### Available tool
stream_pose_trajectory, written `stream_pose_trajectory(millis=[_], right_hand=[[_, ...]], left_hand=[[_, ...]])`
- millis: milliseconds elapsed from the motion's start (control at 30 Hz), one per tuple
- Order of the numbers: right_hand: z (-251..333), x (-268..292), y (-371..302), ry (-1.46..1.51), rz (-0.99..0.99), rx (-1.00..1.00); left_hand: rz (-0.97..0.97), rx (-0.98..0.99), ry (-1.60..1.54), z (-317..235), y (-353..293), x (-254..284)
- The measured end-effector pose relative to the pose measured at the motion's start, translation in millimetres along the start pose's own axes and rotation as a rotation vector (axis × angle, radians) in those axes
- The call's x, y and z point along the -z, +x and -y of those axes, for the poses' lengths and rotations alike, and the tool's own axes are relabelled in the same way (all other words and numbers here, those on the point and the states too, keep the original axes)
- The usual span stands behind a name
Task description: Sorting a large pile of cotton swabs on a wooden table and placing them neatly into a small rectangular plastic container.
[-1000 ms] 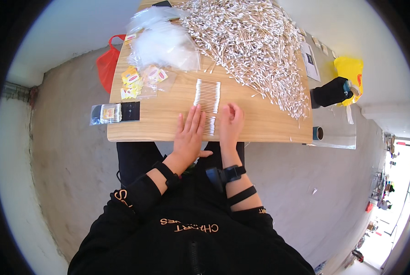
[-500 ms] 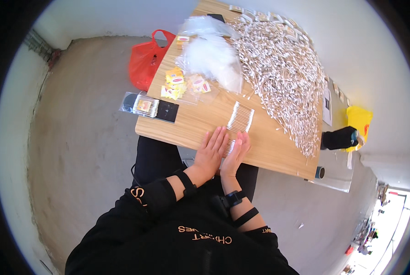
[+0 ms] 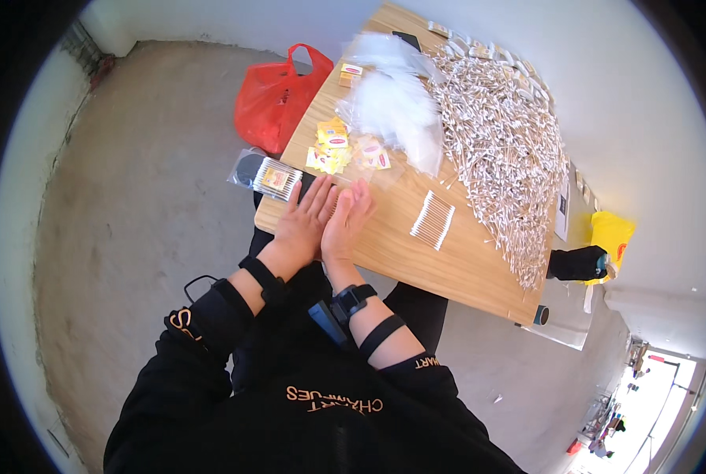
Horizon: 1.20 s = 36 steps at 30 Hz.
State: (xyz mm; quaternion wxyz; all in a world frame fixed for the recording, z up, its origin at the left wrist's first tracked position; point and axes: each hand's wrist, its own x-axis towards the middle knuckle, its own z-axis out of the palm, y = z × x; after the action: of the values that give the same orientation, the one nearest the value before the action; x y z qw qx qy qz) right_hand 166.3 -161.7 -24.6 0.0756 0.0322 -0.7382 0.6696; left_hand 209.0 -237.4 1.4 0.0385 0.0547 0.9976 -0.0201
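My left hand [image 3: 296, 233] lies flat, palm down, at the table's near left edge, its fingers stretched over part of a black pad [image 3: 312, 183]. Close against it, my right hand [image 3: 347, 227] stands on its side with fingers straight. A few cotton swabs [image 3: 333, 208] show in the narrow gap between the hands; most of that bundle is hidden. Left of my fingertips is a clear bag of cotton swabs [image 3: 276, 178] with a yellow card, overhanging the edge. A neat row of cotton swabs [image 3: 432, 220] lies on the wood to the right.
A large heap of loose cotton swabs [image 3: 505, 150] covers the table's right side. Clear plastic bags [image 3: 396, 107] and yellow cards [image 3: 331, 146] lie further back. A red bag [image 3: 278, 103] stands beyond the left edge; a yellow bag [image 3: 612, 237] is at right.
Both hands have slid left together from the middle of the near edge to the black pad, with swabs between them. The other row of swabs stays on the table.
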Motion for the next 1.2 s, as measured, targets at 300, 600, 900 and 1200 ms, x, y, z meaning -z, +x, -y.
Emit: stream_pose_trajectory(millis=[300, 600, 900, 1200], right_hand=[[-5.9, 4.0, 27.8, -0.287, 0.117, 0.083], [3.3, -13.6, 41.7, -0.875, 0.149, 0.471], [0.9, -12.1, 50.4, -0.986, 0.192, 0.483], [-1.6, -13.1, 46.7, -0.960, 0.197, 0.466]], left_hand=[[-0.073, 0.048, -0.013, 24.5, -0.1, -8.8], [-0.113, 0.039, -0.103, 26.9, 2.5, -5.7], [-0.577, 0.427, -0.448, 110.1, -0.4, -5.6], [-0.271, 1.005, -1.978, 123.7, 16.3, -49.2]])
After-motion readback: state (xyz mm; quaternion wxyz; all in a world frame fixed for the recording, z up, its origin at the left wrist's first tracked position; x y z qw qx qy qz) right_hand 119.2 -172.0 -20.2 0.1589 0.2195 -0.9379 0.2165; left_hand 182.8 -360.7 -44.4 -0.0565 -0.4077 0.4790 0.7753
